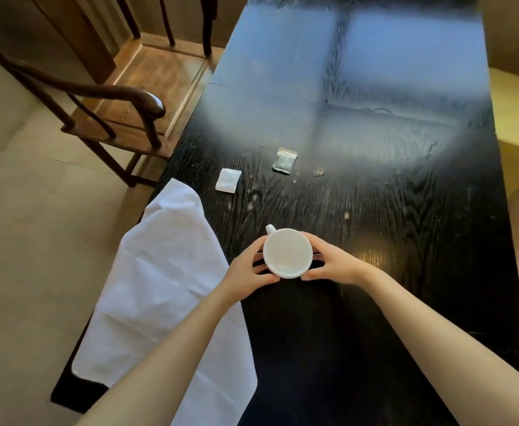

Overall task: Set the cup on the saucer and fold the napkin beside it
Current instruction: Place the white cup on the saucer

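A white cup stands upright and empty near the middle of the dark wooden table, its handle pointing to the far left. My left hand grips its left side and my right hand grips its right side. Between my right fingers, low beside the cup, a thin dark edge shows; I cannot tell whether it is a saucer. The white napkin lies unfolded and creased, draped over the table's left edge, with my left forearm crossing above it.
A small white sachet and a dark sachet lie farther up the table, with a tiny scrap to their right. A wooden armchair stands by the table's left side. Window glare covers the far tabletop.
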{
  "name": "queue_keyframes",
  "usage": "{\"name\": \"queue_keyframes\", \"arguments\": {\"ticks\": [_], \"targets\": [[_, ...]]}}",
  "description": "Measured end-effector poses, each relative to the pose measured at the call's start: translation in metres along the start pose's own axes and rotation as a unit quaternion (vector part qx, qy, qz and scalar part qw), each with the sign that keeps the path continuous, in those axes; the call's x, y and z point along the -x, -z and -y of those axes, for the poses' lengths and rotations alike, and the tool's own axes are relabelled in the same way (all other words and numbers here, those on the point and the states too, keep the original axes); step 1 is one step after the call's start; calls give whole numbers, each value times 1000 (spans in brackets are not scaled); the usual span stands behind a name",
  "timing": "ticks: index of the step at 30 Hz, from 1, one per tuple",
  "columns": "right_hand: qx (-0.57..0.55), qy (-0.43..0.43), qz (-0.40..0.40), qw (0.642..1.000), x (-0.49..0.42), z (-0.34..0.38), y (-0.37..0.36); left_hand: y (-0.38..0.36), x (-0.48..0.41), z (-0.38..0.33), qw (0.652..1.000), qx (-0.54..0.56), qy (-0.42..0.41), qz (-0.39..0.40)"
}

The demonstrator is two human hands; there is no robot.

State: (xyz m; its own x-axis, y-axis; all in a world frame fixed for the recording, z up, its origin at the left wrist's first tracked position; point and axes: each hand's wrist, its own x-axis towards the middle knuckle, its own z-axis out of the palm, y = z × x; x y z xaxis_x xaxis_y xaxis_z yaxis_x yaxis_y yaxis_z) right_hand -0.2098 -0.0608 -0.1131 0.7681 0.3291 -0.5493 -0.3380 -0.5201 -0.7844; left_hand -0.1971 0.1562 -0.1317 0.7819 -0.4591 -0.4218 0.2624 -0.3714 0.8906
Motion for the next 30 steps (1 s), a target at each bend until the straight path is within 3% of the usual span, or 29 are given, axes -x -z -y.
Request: {"name": "queue_keyframes", "arguments": {"ticks": [13,24,30], "targets": [[-145,36,-105,983,66,-4,-4,-21,9,-43,997,-23,-61,50],[-186,52,-303,933,205,-56,-6,-138,15,-96,973,-83,-122,179],[-215,50,-352,910,272,-90,-3,-206,25,-115,957,-103,-140,234]]}}
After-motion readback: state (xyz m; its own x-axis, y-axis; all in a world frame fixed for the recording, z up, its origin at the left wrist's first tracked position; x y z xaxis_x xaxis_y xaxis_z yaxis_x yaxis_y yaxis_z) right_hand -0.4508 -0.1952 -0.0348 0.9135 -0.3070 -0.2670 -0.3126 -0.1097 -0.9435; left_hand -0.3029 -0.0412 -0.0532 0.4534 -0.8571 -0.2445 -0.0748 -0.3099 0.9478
